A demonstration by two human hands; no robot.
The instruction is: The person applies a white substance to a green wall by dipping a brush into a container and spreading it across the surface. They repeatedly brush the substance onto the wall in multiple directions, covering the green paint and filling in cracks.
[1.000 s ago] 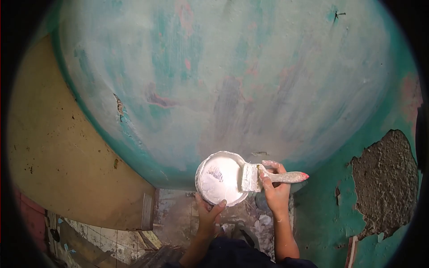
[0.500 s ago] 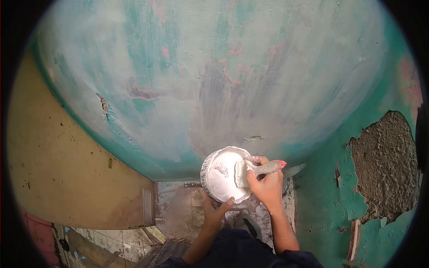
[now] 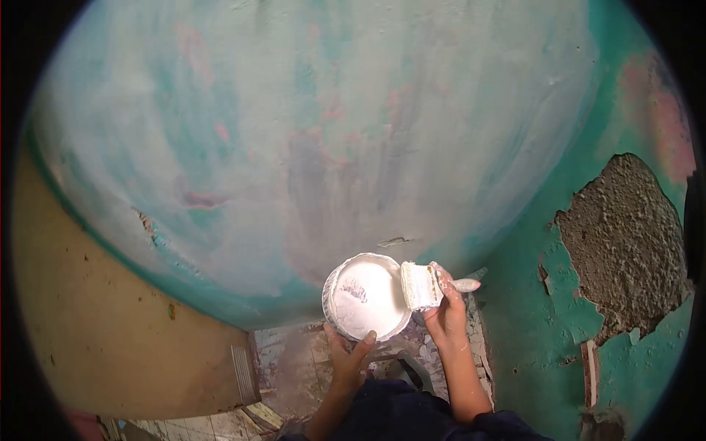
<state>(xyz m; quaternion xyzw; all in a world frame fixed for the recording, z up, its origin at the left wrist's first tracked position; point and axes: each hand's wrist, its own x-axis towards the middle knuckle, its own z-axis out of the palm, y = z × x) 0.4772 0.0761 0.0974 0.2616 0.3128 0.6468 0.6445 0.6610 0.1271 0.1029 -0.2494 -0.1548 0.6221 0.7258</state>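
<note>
A round tub of white paint [image 3: 379, 298] is held in front of me, its inner walls and rim coated white. My left hand [image 3: 349, 351] grips its near side, thumb on the rim and fingers underneath. My right hand [image 3: 446, 312] is closed around a wide paintbrush [image 3: 422, 287]. The bristle end, thick with white paint, points left and sits at the tub's right rim. The brush handle sticks out to the right between my fingers. Beyond the tub rises a wall [image 3: 397, 169] with streaky whitish paint over turquoise and pink patches.
On the right, a green wall [image 3: 529, 345] has a large broken patch of bare rough plaster [image 3: 625, 242]. A tan panel [image 3: 132, 309] stands at the left. Below lies a paint-spattered tiled floor [image 3: 294, 360], with wood scraps [image 3: 261, 417] near the panel's bottom corner.
The brush has left the inside of the tub for its right rim, turning so its broad side faces up. My view has tilted upward and shifted right; the tub stays in my left hand.
</note>
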